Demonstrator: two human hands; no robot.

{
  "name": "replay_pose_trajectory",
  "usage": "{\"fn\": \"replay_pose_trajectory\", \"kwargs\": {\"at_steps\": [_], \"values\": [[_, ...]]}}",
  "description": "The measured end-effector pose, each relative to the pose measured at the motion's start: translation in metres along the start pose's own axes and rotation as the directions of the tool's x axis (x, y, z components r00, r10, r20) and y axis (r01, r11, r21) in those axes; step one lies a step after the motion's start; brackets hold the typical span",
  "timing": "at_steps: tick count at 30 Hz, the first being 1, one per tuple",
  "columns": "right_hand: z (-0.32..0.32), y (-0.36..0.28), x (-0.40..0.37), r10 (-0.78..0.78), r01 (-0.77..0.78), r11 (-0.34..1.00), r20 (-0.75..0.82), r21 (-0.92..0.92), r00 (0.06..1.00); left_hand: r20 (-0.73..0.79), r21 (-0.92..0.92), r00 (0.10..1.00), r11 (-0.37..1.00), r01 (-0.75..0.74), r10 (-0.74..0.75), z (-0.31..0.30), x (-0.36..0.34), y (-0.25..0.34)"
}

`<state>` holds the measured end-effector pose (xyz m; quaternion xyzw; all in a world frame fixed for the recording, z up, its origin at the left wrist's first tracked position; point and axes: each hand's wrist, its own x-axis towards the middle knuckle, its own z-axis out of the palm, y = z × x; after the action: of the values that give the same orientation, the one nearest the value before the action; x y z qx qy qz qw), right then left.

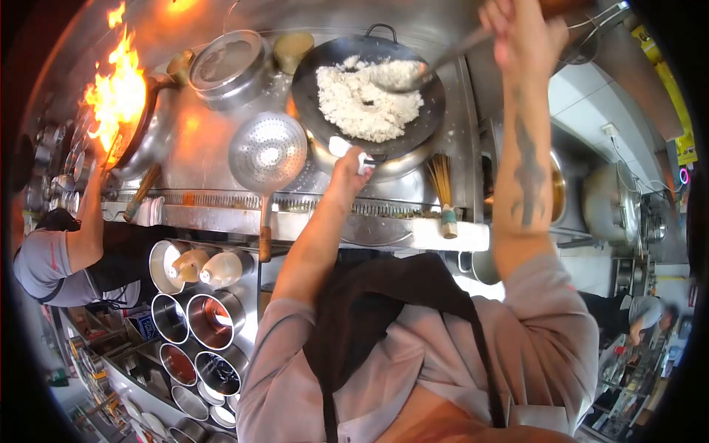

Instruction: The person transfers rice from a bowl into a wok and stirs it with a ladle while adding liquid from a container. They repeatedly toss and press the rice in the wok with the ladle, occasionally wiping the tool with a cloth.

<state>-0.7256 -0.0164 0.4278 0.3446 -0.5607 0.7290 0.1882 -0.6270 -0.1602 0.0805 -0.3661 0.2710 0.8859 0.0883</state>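
A black wok [310, 81] sits on the stove burner, with a heap of white rice [362, 111] spread in it. My left hand [351, 170] is closed around the wok's near handle with a folded white cloth [340, 146] in its grip. My right hand [521, 33] is raised at the upper right, its fingers wrapped round the handle of a ladle [461, 50]. The ladle's bowl rests in the rice near the wok's right side, heaped with rice and partly hidden by it.
A perforated strainer [267, 151] lies left of the wok, below a lidded pot [230, 66]. A bamboo brush [444, 196] lies to the right. High flames [118, 96] rise at another person's [55, 262] wok. Several sauce containers [214, 321] stand at lower left.
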Motion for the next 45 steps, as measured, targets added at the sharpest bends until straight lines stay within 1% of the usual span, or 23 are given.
{"fn": "replay_pose_trajectory", "kwargs": {"at_steps": [2, 4, 6, 9, 10, 12, 14, 17, 18, 20, 22, 24, 28, 29, 30, 32, 35, 38, 40, 42, 43, 44, 45], "values": [[0.026, -0.007, -0.055, 0.220, -0.255, 0.912, -0.141, -0.321, 0.965, -0.013, 0.009, 1.000, 1.000, 0.004, -0.003, -0.002, -0.001, 0.001], [-0.006, 0.116, -0.067, 0.176, -0.174, 0.942, -0.019, -0.287, 0.984, -0.013, 0.018, 1.000, 1.000, 0.003, -0.003, 0.005, -0.009, 0.002], [-0.010, 0.115, -0.016, 0.329, -0.284, 0.869, 0.045, -0.405, 0.943, 0.031, 0.011, 0.999, 1.000, 0.009, -0.009, -0.004, 0.008, 0.000], [0.003, 0.030, -0.007, 0.138, -0.146, 0.976, -0.061, -0.163, 0.989, 0.031, 0.004, 0.999, 1.000, 0.014, -0.014, -0.001, 0.000, -0.002], [-0.090, 0.116, 0.025, 0.407, -0.458, 0.875, 0.272, 0.157, 0.872, 0.020, 0.000, 1.000, 1.000, 0.009, -0.009, 0.003, -0.007, 0.001], [-0.026, 0.067, -0.042, 0.131, -0.182, 0.963, -0.244, -0.200, 0.961, 0.029, -0.013, 0.999, 0.999, -0.038, 0.038, 0.011, -0.010, 0.009], [-0.039, 0.133, -0.037, 0.264, -0.286, 0.936, -0.128, -0.206, 0.956, 0.022, 0.004, 1.000, 1.000, -0.021, 0.021, 0.003, -0.015, -0.005], [-0.013, 0.085, 0.023, 0.012, -0.055, 0.986, -0.259, -0.158, 0.966, 0.030, 0.001, 0.999, 1.000, -0.023, 0.023, 0.004, -0.009, -0.004], [0.015, 0.030, 0.029, 0.130, -0.152, 0.988, -0.341, -0.039, 0.931, 0.041, -0.016, 0.999, 0.999, -0.028, 0.029, 0.004, -0.006, -0.004], [0.024, -0.002, 0.027, -0.014, 0.031, 0.995, -0.183, 0.090, 0.983, 0.052, -0.044, 0.998, 0.999, -0.026, 0.029, -0.001, -0.001, -0.008], [0.037, 0.016, 0.011, 0.090, -0.065, 0.977, -0.114, 0.205, 0.989, 0.031, -0.041, 0.999, 0.998, -0.037, 0.038, 0.002, -0.005, -0.002], [0.051, 0.130, -0.018, 0.321, -0.315, 0.939, 0.020, -0.134, 0.947, 0.032, -0.045, 0.999, 0.998, -0.040, 0.041, 0.003, -0.009, -0.007], [0.094, 0.078, 0.023, 0.274, -0.239, 0.899, 0.047, -0.367, 0.960, 0.035, -0.045, 0.998, 0.997, -0.055, 0.057, 0.004, -0.013, -0.005], [0.095, 0.068, 0.030, 0.242, -0.227, 0.921, 0.007, -0.316, 0.970, 0.038, -0.036, 0.998, 0.998, -0.050, 0.052, 0.004, -0.012, -0.005], [0.090, 0.064, 0.031, 0.182, -0.179, 0.982, 0.049, -0.060, 0.982, 0.032, -0.034, 0.998, 0.998, -0.050, 0.051, 0.006, -0.010, -0.004], [0.091, 0.091, 0.015, 0.268, -0.271, 0.959, 0.057, 0.080, 0.962, 0.015, -0.028, 0.998, 0.998, -0.054, 0.055, 0.007, -0.011, -0.006], [0.104, 0.136, 0.017, 0.542, -0.495, 0.838, 0.242, -0.232, 0.805, 0.005, -0.016, 1.000, 1.000, -0.023, 0.023, 0.009, -0.014, -0.004], [0.110, 0.088, 0.005, 0.387, -0.209, 0.865, 0.342, -0.455, 0.856, 0.012, -0.027, 0.999, 0.999, -0.035, 0.035, 0.007, -0.011, -0.007], [0.097, 0.061, -0.018, 0.356, -0.198, 0.894, 0.369, -0.402, 0.859, 0.027, -0.048, 0.998, 0.997, -0.063, 0.065, 0.011, -0.016, -0.002], [0.075, 0.127, -0.062, 0.256, -0.194, 0.947, 0.236, -0.257, 0.938, 0.025, -0.054, 0.999, 0.998, -0.034, 0.035, 0.008, -0.019, -0.006], [0.060, 0.149, -0.044, 0.333, -0.251, 0.899, 0.187, -0.360, 0.924, 0.028, -0.061, 1.000, 0.998, -0.005, 0.006, 0.007, -0.011, -0.004], [0.056, 0.146, -0.016, 0.276, -0.221, 0.920, 0.134, -0.324, 0.952, 0.025, -0.065, 0.999, 0.997, 0.030, -0.028, 0.003, -0.006, -0.005], [0.054, 0.103, 0.001, 0.299, -0.251, 0.930, 0.157, -0.268, 0.941, 0.025, -0.027, 0.998, 0.998, 0.055, -0.055, 0.002, -0.004, -0.003]]}}
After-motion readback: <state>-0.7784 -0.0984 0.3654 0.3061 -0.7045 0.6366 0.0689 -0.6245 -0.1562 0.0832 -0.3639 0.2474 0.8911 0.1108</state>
